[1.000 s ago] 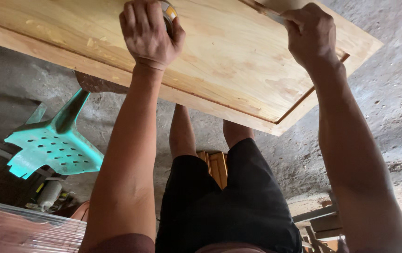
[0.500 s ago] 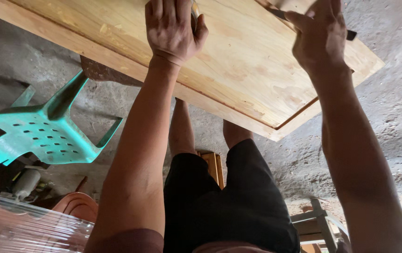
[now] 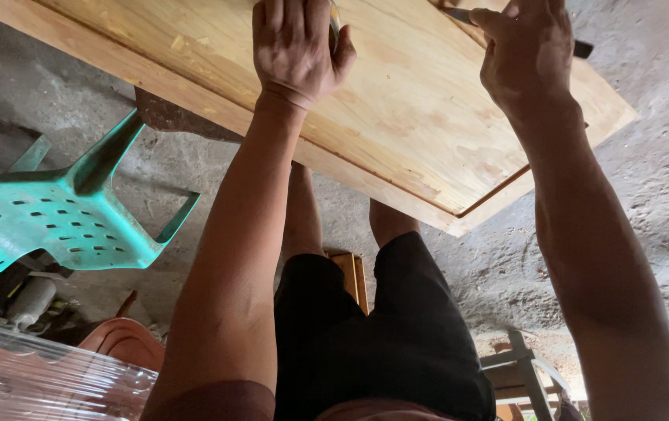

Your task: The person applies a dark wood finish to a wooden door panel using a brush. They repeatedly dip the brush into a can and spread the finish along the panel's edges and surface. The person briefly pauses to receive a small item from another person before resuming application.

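A wide light wooden board (image 3: 420,109) lies in front of me over a rough concrete floor. My left hand (image 3: 297,48) rests on the board with its fingers curled over a small yellowish object that is mostly hidden. My right hand (image 3: 523,54) is closed around a thin dark tool (image 3: 582,49), whose tip points left at the board's upper edge. A thin groove runs along the board near its right corner.
An overturned turquoise plastic chair (image 3: 69,214) lies at the left. My legs in black shorts (image 3: 385,343) stand below the board. A small wooden stool (image 3: 517,374) sits at lower right, a clear plastic sheet (image 3: 38,378) at lower left.
The view has tilted down and shifted, so both hands sit higher in the frame. Both hands stay on the board, holding the same things.
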